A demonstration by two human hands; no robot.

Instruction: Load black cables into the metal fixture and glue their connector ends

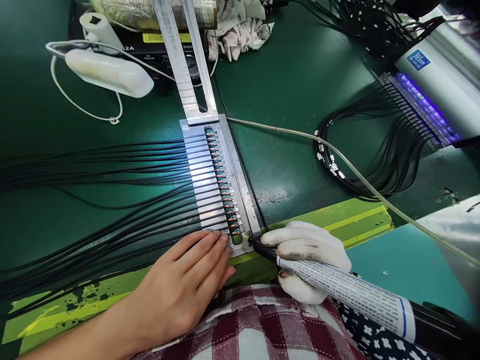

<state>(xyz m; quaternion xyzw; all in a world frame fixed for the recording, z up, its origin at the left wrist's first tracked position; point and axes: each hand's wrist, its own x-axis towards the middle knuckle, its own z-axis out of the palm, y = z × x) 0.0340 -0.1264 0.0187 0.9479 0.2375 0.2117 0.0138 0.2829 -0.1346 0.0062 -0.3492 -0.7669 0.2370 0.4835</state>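
My left hand [191, 280] is bare, its fingers stretched out and resting over the near end of a slotted metal fixture [208, 192] and the lowest cables. Black cables [161, 195] lie side by side across the plate, their stripped coloured wires meeting small connectors [225, 187] along the slot. In a stained white glove, my right hand [311, 260] is closed around a glue syringe [333, 282] with a printed white label. The syringe's black front end tapers to a fine tip beside the nearest connector. My left thumb is partly hidden.
A hinged metal arm [180, 65] stands up from the fixture's far end. Behind it is a black dispenser box [157, 57]; a white lamp [110, 72] lies beside it. A clear hose [285, 131] crosses the table. At right, a 365nm lamp unit [438, 75] glows violet over coiled cables [330, 165].
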